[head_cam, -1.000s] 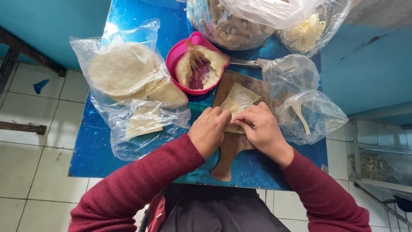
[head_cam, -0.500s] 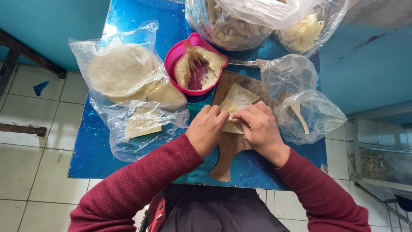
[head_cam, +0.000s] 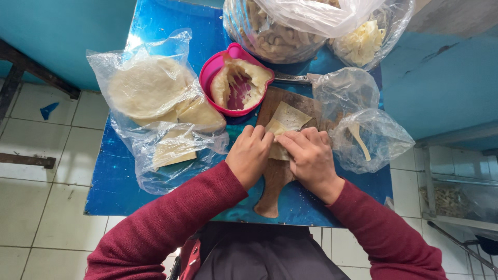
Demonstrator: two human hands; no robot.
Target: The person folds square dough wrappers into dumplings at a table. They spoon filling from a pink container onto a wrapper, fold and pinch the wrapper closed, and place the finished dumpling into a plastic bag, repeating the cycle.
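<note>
A pale square dough wrapper [head_cam: 288,120] lies on a brown wooden cutting board [head_cam: 273,192] on the blue table [head_cam: 119,181]. My left hand [head_cam: 250,155] and my right hand [head_cam: 309,157] sit side by side on the wrapper's near edge, fingers curled over it and pinching the dough. The part of the wrapper beneath the fingers is hidden. Both arms wear dark red sleeves.
A pink bowl [head_cam: 215,72] with pale dough and reddish filling stands behind the board. Clear bags of flat dough rounds [head_cam: 150,88] lie at left, a crumpled clear bag [head_cam: 371,137] at right. Two large bagged bowls [head_cam: 280,31] stand at the back. Tiled floor surrounds the table.
Both hands have stayed on the wrapper's near edge, the fingers shifting slightly as they work the dough. Nothing else has moved.
</note>
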